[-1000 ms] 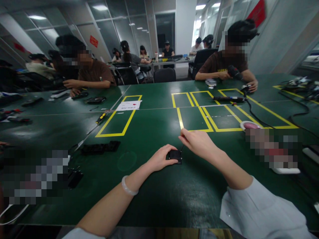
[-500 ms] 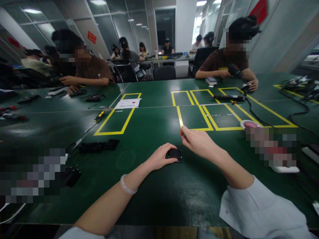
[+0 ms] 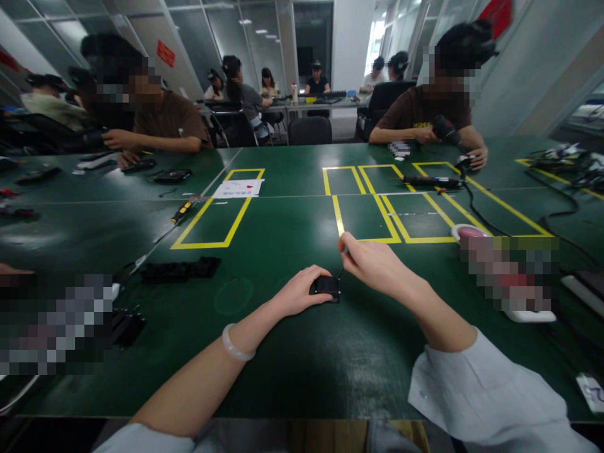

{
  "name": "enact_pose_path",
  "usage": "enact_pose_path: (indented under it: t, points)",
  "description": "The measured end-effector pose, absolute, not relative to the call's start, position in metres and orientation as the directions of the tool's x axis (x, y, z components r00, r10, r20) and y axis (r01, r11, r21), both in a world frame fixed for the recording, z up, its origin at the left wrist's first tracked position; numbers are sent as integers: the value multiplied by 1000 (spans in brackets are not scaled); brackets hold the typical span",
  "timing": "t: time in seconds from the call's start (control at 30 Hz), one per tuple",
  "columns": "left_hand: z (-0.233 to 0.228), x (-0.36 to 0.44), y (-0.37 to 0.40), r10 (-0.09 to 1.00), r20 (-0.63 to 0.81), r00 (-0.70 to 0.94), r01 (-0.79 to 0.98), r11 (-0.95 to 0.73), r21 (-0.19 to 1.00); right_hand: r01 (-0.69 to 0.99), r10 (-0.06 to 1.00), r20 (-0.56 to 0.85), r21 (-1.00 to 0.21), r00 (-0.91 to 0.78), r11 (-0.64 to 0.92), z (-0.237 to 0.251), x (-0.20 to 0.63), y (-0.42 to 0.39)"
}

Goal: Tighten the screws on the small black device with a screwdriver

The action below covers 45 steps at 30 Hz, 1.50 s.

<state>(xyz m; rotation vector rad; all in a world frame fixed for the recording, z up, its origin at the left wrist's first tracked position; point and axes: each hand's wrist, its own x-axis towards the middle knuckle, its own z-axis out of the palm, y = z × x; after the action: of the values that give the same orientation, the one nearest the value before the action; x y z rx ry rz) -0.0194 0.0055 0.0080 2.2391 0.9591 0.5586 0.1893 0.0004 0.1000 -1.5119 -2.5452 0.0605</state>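
Observation:
A small black square part (image 3: 328,286) lies on the green table. My left hand (image 3: 302,289) grips it from its left side, thumb in front and fingers behind. Just above and right of it is my right hand (image 3: 356,251), with its fingers pinched together. From that pinch a thin dark tool shaft (image 3: 340,274) points down to the part's upper right corner. Most of the tool is hidden in my fingers, so its exact kind does not show. Small bright spots sit at the part's edges.
Black parts (image 3: 182,269) and a yellow-black screwdriver (image 3: 182,212) lie left. Yellow tape outlines (image 3: 226,244) and a white paper (image 3: 239,188) mark the table ahead. A blurred pink-and-white object (image 3: 500,270) lies right. Across the table, a person (image 3: 429,119) holds a dark power tool (image 3: 446,131).
The view has shifted slightly, so the scene sits a little higher and further left. Both hands keep their hold, and the tool shaft stays at the part's corner.

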Motion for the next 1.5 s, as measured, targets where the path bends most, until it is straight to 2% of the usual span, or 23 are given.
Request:
enact_pose_path:
  t: [0.3, 0.57, 0.9, 1.2, 1.5]
  points:
    - [6, -20, 6, 747, 126, 652, 486, -540, 687, 903, 902, 86, -39, -424, 428, 100, 188, 4]
    - [6, -20, 6, 753, 123, 647, 495, -537, 683, 878, 881, 138, -105, -453, 467, 98, 189, 2]
    - [9, -19, 6, 753, 115, 648, 496, -531, 687, 892, 891, 103, -54, -442, 449, 101, 187, 3]
    - [9, -18, 5, 756, 127, 642, 489, -532, 691, 874, 881, 120, -118, -458, 471, 103, 187, -1]
    - [8, -19, 6, 752, 116, 649, 496, -534, 685, 895, 897, 68, -68, -437, 441, 107, 185, 0]
